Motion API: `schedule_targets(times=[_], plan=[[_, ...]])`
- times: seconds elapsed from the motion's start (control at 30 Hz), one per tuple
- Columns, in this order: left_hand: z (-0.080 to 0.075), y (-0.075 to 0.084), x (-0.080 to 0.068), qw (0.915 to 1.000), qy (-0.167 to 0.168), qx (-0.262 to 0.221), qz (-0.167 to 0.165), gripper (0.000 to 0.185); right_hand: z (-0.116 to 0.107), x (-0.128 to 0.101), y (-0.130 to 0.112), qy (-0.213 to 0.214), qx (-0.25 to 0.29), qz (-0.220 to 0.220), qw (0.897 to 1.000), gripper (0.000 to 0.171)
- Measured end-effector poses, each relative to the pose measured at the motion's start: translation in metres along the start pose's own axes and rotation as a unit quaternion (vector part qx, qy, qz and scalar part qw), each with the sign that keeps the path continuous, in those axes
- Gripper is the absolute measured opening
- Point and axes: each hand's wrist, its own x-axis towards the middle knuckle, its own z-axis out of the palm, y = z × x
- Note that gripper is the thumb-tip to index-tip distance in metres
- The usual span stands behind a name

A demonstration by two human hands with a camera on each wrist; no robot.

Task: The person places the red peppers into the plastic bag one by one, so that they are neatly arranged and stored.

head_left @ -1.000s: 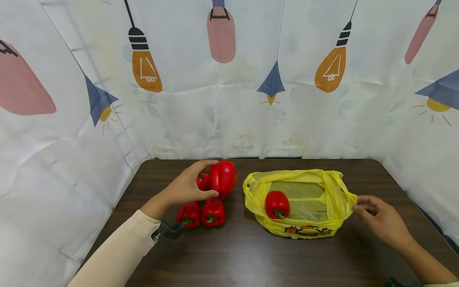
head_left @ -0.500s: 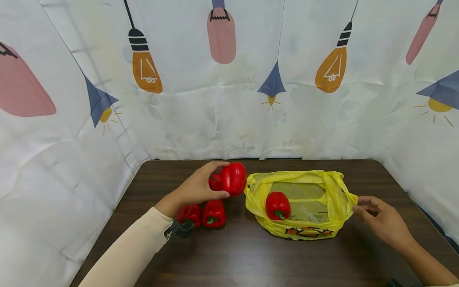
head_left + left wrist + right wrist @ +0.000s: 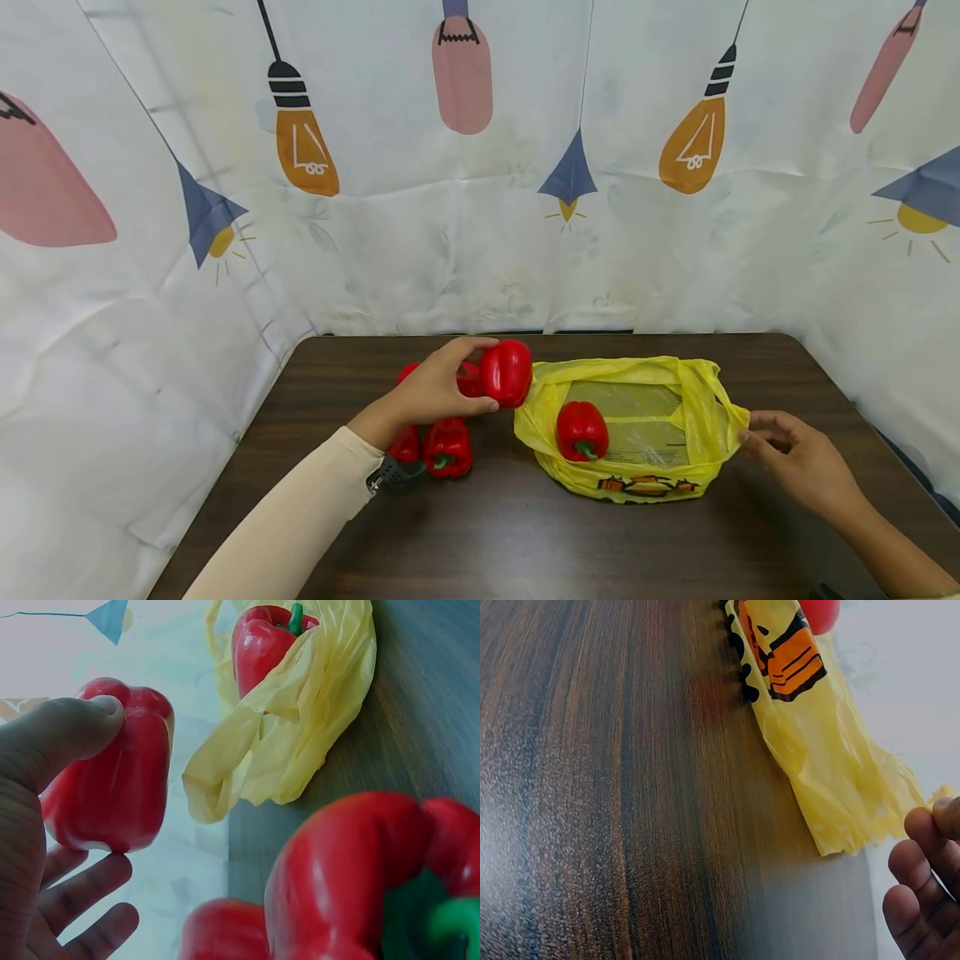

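Pepper [image 3: 507,372], red and glossy, is held off the table [image 3: 525,533] in the left hand [image 3: 438,389], thumb on its near side and fingers wrapped over the far side, just at the left rim of the yellow bag [image 3: 637,421]. Below and behind that hand lie more peppers [image 3: 447,447] on the table, close enough that the wrist or sleeve [image 3: 300,517] could nudge one and set it rolling. The likelier trouble, in my judgement, is the bag's mouth: its near-left edge sags beside the held pepper and could fold under it, shutting the opening or dragging the bag sideways. One pepper in the bag [image 3: 581,430] already sits near that edge and could be bumped.

The left forearm reaches forward and to the right, palm turned toward the bag. The right hand [image 3: 791,454] is at the bag's far-right corner, fingers loosely curled; whether it actually pinches the plastic I cannot tell.
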Motion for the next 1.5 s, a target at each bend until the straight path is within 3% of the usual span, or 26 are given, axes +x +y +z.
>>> schedule_targets(times=[0.23, 0.6, 1.1, 1.5], plan=[[0.01, 0.002, 0.011, 0.9997, 0.002, 0.014, 0.019, 0.083, 0.0, 0.0, -0.001, -0.002, -0.003, 0.0, 1.0, 0.058], [0.024, 0.006, 0.026, 0.9994, -0.003, 0.028, 0.02, 0.083, -0.001, 0.001, -0.002, -0.005, -0.005, 0.004, 1.0, 0.06], [0.044, 0.005, 0.043, 0.9999, -0.011, 0.0, 0.013, 0.084, 0.001, 0.001, -0.001, 0.001, -0.004, -0.005, 1.0, 0.057], [0.055, 0.009, 0.053, 0.9994, -0.017, 0.028, -0.012, 0.085, 0.001, 0.001, -0.002, 0.003, -0.001, -0.01, 1.0, 0.056]])
